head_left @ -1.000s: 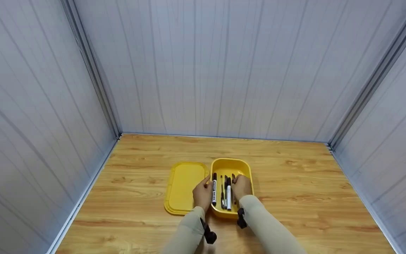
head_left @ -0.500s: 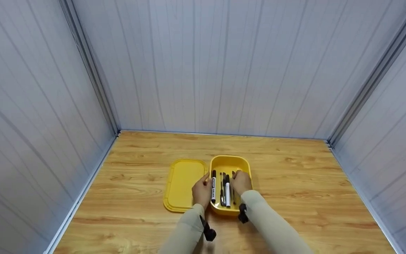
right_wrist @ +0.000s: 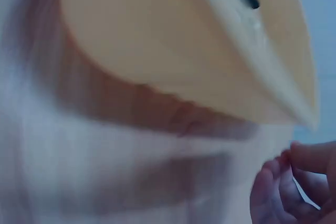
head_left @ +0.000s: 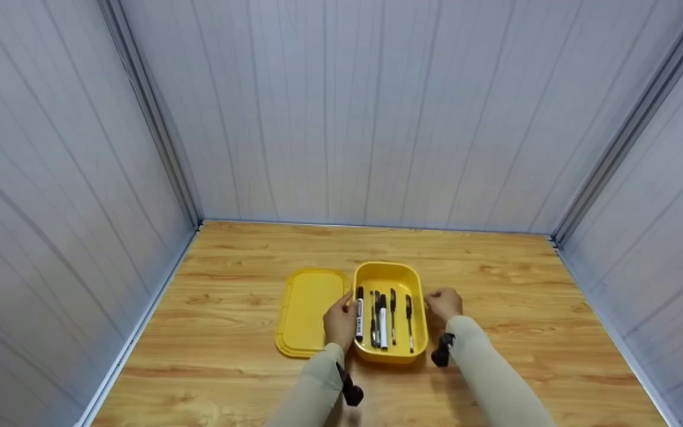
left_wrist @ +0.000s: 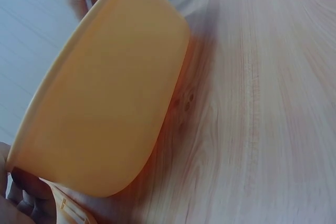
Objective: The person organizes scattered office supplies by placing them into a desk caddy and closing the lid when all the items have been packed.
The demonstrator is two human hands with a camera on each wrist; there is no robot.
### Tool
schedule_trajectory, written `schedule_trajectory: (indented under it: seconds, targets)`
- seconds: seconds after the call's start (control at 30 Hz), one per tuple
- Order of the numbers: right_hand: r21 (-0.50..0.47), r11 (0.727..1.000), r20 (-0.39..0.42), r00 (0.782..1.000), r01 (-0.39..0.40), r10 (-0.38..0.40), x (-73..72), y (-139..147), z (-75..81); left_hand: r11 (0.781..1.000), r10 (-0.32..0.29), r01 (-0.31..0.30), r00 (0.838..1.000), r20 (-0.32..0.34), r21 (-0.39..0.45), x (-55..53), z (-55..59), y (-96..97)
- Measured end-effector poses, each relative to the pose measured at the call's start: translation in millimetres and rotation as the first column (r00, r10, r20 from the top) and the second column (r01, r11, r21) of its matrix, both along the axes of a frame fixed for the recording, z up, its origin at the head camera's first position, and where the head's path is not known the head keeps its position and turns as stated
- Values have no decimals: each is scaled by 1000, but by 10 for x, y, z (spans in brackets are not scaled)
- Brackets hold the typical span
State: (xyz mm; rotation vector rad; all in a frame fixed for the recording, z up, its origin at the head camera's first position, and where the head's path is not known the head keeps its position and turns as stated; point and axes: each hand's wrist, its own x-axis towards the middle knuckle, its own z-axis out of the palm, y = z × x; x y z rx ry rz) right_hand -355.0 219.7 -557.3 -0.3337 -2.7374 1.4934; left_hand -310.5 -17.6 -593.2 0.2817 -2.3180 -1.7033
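Note:
A yellow plastic box (head_left: 392, 354) without its cover sits on the table. Inside lie several pens and markers, roughly parallel: a black-and-white marker (head_left: 360, 314) along the left wall, a white marker with a black cap (head_left: 383, 323) near the middle, and a black-capped pen (head_left: 409, 323) towards the right wall. My left hand (head_left: 340, 321) holds the box's left rim; the left wrist view shows its thumb and fingers (left_wrist: 34, 195) either side of that rim. Just outside the right wall is my right hand (head_left: 445, 303), holding nothing, its fingers loosely curled with the thumb near the fingertips.
The flat yellow lid (head_left: 312, 311) lies left of the box, partly behind my left hand. Wood-grained table (head_left: 525, 308) surrounds both. Pale panel walls (head_left: 353, 118) rise at the back and both sides.
My right hand has let go of a pen and moved right, out of the box. Two pens on the right now lie apart, one nearer the right wall. My left hand has stayed put.

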Motion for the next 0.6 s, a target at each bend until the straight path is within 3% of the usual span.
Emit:
schedule_trajectory:
  seconds: [0.13,0.2,0.37,0.6]
  targets:
    - [-266,961,125,991,72,-40,18,2,-64,1000,-9,9,1000,-4,-9,18,-30,6]
    - [-304,949,134,990,80,-40,15,-24,-51,1000,-9,9,1000,-5,-12,27,-39,9]
    - [-176,984,98,995,34,-17,6,-68,24,1000,7,-8,1000,-19,-17,48,-23,6]
    - [-208,976,121,992,59,-34,19,-67,92,995,-31,29,999,-19,-92,71,63,-41]
